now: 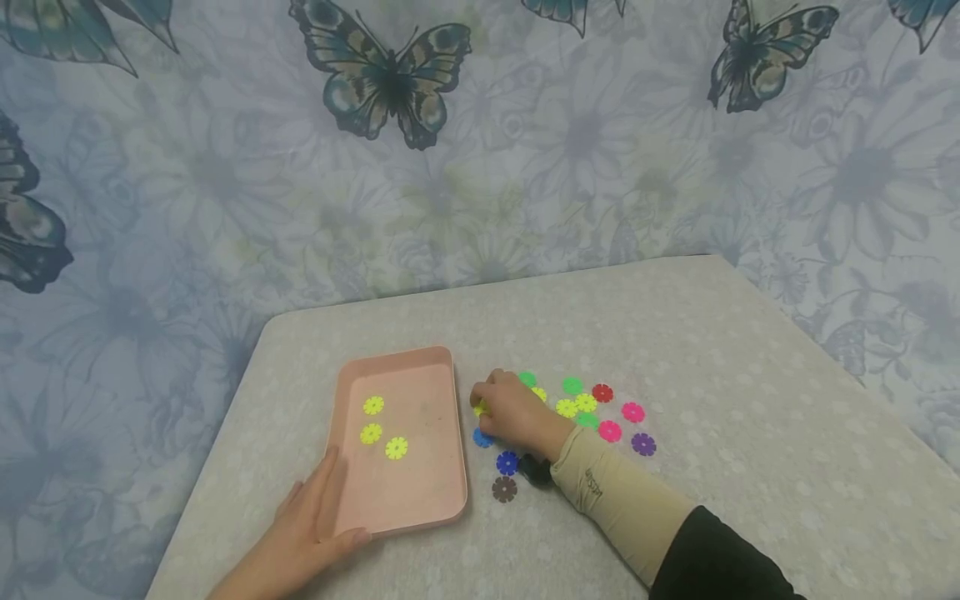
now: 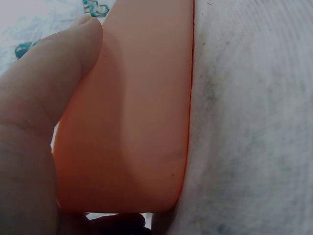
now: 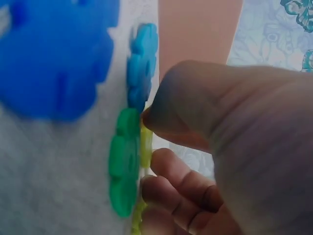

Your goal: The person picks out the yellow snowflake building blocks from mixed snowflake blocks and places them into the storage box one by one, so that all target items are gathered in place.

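Observation:
A pink tray [image 1: 420, 500] lies on the table with three yellow flower-shaped discs [image 1: 397, 448] in it. My left hand [image 1: 303, 508] rests against its near left corner, fingers along the left side and thumb by the near edge; the left wrist view shows a digit over the tray wall [image 2: 151, 98]. Right of the tray, my right hand [image 1: 521, 412] reaches down with curled fingers. Its thumb and fingertips pinch a yellow flower-shaped disc [image 3: 146, 147] at the table surface. Near those fingers are a green disc [image 3: 124, 161] and a light blue disc [image 3: 142, 66].
Loose flower-shaped discs lie around my right hand: a red disc [image 1: 602, 392], pink discs [image 1: 633, 412], a purple disc [image 1: 643, 444], a dark blue disc [image 1: 507, 463] and a brown disc [image 1: 504, 489]. A patterned wall [image 1: 525, 208] stands behind the cloth-covered table [image 1: 750, 417].

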A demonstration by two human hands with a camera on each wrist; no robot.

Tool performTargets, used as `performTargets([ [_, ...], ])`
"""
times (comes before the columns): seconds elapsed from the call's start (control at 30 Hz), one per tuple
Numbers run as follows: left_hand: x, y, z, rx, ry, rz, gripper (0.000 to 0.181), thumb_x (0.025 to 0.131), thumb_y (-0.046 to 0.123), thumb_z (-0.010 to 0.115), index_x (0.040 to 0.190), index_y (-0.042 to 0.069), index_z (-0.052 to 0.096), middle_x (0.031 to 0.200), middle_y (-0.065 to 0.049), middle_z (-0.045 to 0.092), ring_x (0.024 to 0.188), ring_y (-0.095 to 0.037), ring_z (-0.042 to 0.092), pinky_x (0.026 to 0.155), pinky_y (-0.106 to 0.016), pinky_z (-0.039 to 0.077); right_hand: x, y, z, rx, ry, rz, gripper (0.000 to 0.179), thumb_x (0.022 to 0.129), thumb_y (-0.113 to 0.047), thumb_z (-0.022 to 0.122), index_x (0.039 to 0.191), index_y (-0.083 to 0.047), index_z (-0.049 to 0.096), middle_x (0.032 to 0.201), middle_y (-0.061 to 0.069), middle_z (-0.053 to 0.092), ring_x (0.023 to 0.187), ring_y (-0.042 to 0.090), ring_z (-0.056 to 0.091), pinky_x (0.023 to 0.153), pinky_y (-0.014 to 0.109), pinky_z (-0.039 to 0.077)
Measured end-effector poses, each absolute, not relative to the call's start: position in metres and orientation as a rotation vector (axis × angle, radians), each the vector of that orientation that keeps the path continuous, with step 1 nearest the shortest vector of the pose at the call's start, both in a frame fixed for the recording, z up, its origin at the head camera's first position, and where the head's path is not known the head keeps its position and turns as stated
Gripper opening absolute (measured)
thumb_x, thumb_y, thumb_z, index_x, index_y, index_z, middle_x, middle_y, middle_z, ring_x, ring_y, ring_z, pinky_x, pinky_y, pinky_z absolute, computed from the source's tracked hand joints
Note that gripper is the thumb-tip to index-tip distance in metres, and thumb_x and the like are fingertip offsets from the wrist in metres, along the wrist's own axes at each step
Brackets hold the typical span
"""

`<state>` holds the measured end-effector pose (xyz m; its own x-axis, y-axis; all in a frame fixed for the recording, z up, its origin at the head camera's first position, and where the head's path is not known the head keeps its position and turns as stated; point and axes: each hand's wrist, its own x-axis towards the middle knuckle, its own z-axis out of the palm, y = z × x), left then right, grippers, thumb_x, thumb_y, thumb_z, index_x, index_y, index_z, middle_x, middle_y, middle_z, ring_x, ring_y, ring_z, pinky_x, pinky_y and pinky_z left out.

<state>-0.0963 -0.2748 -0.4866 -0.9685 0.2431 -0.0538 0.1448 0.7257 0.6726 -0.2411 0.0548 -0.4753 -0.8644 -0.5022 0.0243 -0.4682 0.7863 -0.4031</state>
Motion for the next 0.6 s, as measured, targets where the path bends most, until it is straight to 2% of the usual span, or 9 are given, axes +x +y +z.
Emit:
performTargets([
  [0.2, -0.0965, -0.2747, -0.486, 0.319, 2.789, 1.065, 0.117, 0.089, 0.05, 0.077, 0.166, 0.009, -0.001, 0.17, -0.028, 0.01, 0.152, -0.055, 0.018, 0.122, -0.071, -0.002, -0.2427, 0.0549, -0.477, -0.833, 2.902, -0.613, 0.029, 0.088, -0.014, 0.073, 0.117, -0.013, 0.072, 0.11, 0.003, 0.059, 0.095, 0.015, 0.054, 0.079, 0.026, 0.054],
  [0.4, -0.0964, -0.2749, -0.4857, 0.327, 2.796, 1.051, 0.117, 0.089, 0.05, 0.076, 0.166, 0.01, -0.002, 0.17, -0.026, 0.009, 0.152, -0.054, 0.018, 0.122, -0.07, -0.001, -0.2423, 0.0544, -0.4779, -0.875, 2.903, -0.6, 0.028, 0.088, -0.012, 0.072, 0.116, -0.009, 0.073, 0.109, 0.004, 0.059, 0.093, 0.014, 0.055, 0.081, 0.026, 0.054],
  [0.6, -0.0963, -0.2746, -0.4869, 0.31, 2.781, 1.071, 0.117, 0.089, 0.052, 0.076, 0.166, 0.011, -0.002, 0.17, -0.027, 0.01, 0.152, -0.055, 0.016, 0.122, -0.07, -0.004, -0.2394, 0.0538, -0.474, -0.979, 2.946, -0.501, 0.02, 0.087, -0.009, 0.071, 0.106, -0.009, 0.076, 0.102, 0.004, 0.063, 0.089, 0.016, 0.055, 0.075, 0.026, 0.052],
])
